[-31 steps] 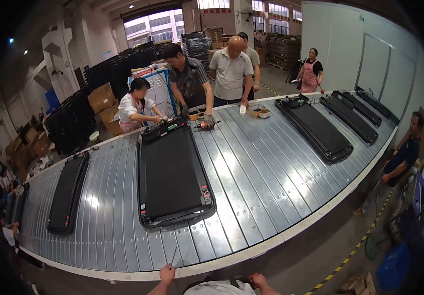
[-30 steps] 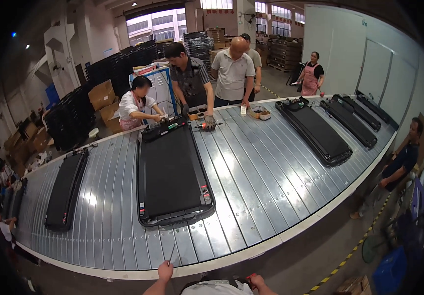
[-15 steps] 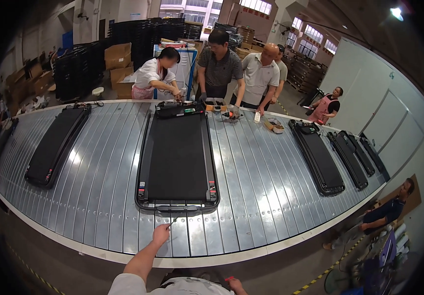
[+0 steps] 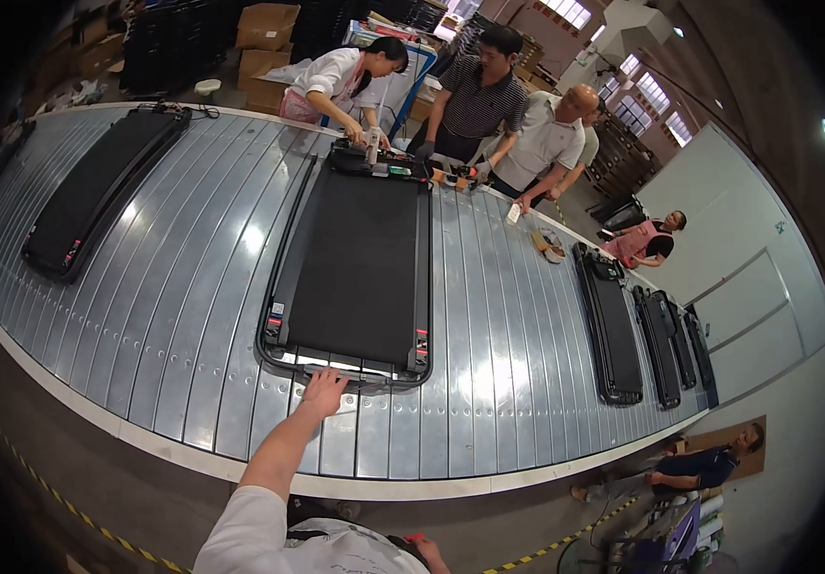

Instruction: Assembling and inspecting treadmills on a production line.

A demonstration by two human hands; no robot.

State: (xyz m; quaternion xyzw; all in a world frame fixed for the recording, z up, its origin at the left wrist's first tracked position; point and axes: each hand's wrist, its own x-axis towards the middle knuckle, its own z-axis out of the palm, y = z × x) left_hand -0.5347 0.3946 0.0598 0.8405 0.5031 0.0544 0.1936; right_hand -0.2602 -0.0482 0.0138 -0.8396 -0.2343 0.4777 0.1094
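Note:
A black walking-pad treadmill [image 4: 365, 258] lies on the slatted metal conveyor in front of me. Its dark tubular frame [image 4: 389, 385] runs around the belt deck, and a bright strip shows between the deck and the frame's near bar. My left hand [image 4: 324, 390] is closed over that bar, left of its middle. Whether a tool is also in its fingers is hidden. Low by my body, my right hand [image 4: 429, 552] holds a small red object [image 4: 416, 538], only partly visible.
Across the conveyor [image 4: 202, 335], a person in white and pink [image 4: 322, 86] works at the treadmill's far end, beside a person in a striped shirt [image 4: 479, 100]. More treadmills lie left [image 4: 106, 187] and right [image 4: 609, 325]. Another person [image 4: 709, 467] is at the right.
My left hand has moved forward from below the treadmill onto its near bar; the thin dark tool it held no longer shows. A bright gap has appeared by the bar. The view has tilted.

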